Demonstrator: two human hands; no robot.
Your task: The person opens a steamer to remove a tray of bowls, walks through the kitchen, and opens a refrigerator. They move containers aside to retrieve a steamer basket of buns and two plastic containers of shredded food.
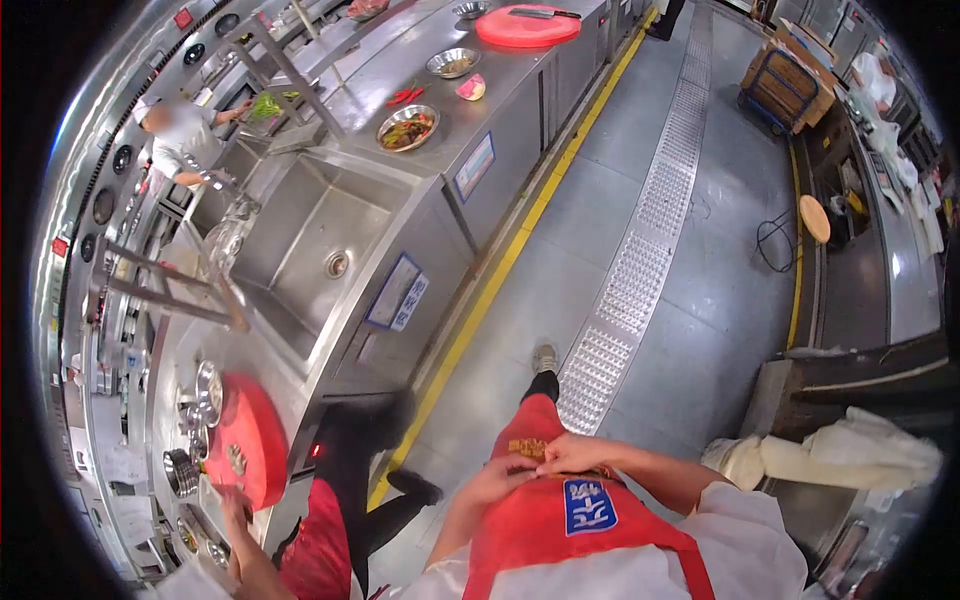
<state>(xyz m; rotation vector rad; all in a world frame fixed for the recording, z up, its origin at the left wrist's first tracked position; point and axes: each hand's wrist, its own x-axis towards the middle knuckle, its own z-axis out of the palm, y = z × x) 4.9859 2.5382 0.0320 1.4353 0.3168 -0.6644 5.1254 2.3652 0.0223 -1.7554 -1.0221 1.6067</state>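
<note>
My left hand (505, 478) and my right hand (570, 454) meet at my waist, in front of the red apron (500, 530). Both sets of fingers are curled in, with the fingertips close together or touching. Whatever they pinch, perhaps a bit of apron cloth, is too small to make out. A blue and white patch (590, 507) is on the apron just below my right hand. Beyond my hands, one grey shoe (544, 358) is on the floor beside a studded metal strip (612, 330).
At left, a co-worker's hand (232, 505) is near a red chopping board (255, 440). A steel sink (320, 225) and bowls of food (408, 129) line the counter. Another person (180, 135) stands behind it. A loaded cart (785, 90) and black cable (775, 245) are at right.
</note>
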